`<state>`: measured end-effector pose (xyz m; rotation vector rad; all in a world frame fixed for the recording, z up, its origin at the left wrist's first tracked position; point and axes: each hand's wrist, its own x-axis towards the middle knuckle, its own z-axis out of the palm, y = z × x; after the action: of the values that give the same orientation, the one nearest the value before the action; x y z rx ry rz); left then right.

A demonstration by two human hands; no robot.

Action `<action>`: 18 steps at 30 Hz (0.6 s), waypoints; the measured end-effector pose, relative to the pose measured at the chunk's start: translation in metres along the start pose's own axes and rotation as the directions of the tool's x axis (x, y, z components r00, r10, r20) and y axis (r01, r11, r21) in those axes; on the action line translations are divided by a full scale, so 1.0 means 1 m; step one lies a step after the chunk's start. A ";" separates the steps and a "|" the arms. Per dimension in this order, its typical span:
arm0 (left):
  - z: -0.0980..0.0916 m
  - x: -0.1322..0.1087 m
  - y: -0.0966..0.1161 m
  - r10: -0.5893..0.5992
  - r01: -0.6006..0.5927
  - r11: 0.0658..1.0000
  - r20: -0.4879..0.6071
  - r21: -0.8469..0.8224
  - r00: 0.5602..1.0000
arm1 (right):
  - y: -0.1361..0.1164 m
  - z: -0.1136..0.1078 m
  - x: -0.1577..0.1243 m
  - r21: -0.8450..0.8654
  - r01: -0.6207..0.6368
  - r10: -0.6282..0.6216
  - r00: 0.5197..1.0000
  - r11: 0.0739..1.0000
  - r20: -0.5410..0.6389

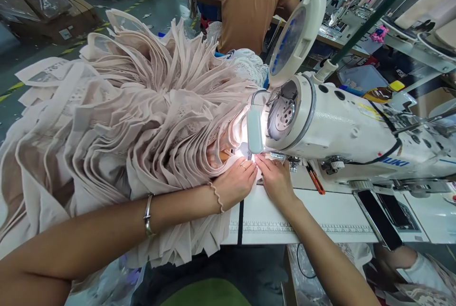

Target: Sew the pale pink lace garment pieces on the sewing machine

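Note:
Pale pink lace-trimmed garment pieces (171,139) lie in a long, thick, layered heap to the left of a white sewing machine (335,120). My left hand (237,183) is closed on the edge of the pale pink fabric, its fingers bunched just in front of the needle area. Close beside it, my right hand (275,177) has its fingertips pinched on the fabric at the same lit spot. A grey-green lamp (254,130) hangs above the fingertips and hides part of the needle. The stitching point itself is too bright and covered to make out.
Orange-handled snips (315,178) lie on the machine bed, and a phone (379,218) rests near the table's front edge. A ruler strip (320,228) runs along that edge. A person in a brown shirt (247,6) sits ahead. Boxes (53,16) stand at far left.

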<state>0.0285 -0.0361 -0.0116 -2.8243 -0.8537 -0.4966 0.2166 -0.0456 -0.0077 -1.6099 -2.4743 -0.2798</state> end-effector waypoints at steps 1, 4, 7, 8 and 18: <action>0.000 -0.001 0.000 0.001 -0.001 1.000 0.001 -0.003 1.000 | 0.000 0.001 0.000 0.002 -0.015 0.015 1.000 1.000 0.010; 0.000 -0.002 -0.001 -0.005 0.005 0.999 0.006 -0.035 1.000 | 0.001 0.003 -0.002 0.024 -0.037 0.036 0.998 0.999 0.044; -0.002 -0.002 -0.002 -0.013 0.015 0.998 0.019 -0.062 1.000 | 0.001 0.004 -0.002 0.034 -0.067 0.065 0.996 0.997 0.069; -0.002 -0.001 -0.002 -0.015 0.016 0.998 0.025 -0.065 1.000 | 0.000 0.004 -0.002 0.033 -0.074 0.072 0.995 0.997 0.072; 0.000 0.002 -0.006 -0.035 0.035 0.997 0.000 -0.069 0.999 | -0.002 0.003 0.003 0.007 -0.099 0.099 0.993 0.995 0.062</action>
<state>0.0267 -0.0302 -0.0106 -2.8755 -0.9037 -0.5423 0.2132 -0.0430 -0.0103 -1.7563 -2.4265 -0.2066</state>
